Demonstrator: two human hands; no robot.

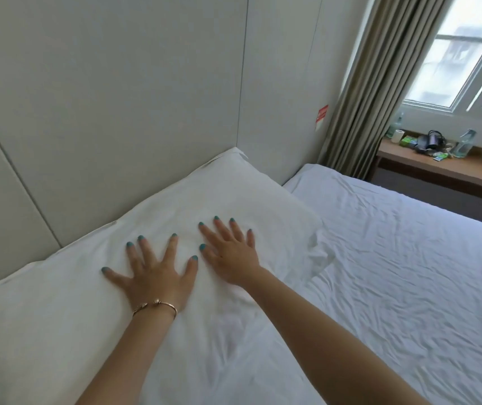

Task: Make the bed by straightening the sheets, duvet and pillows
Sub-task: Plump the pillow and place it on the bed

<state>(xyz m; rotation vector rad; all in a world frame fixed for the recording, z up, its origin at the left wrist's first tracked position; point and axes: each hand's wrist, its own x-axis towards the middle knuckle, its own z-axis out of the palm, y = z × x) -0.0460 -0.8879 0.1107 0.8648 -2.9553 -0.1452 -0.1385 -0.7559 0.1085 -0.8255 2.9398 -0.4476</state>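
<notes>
Pillow (204,197) is seen across the centre and lower left of the frame, white, laid along the padded headboard (102,97), its far corner tucked into the angle where headboard meets wall (280,83); both hands are laid flat on it. Left hand (155,273) is spread wide at centre left, palm down, fingers straight and fanned, teal nails showing; a bangle (158,306) is worn at that wrist. Right hand (231,252) is pressed palm down just beside it at centre, fingers straight and only slightly parted; nothing is gripped by either hand, and the pillow is dented a little under them. Sheet (409,258) is spread over the right half of the frame, white and creased in many fine folds; a bunched fold is seen where it meets the pillow's right edge. No container can be made out on the bed; at the upper right a shelf (438,165) under the window (467,54) is loaded with a clear bottle (464,144), a dark object, a white roll and small green packets; what the bottle holds cannot be told. Curtain (379,83) is hung between wall and window; a red sticker (321,112) is fixed to the wall beside it.
</notes>
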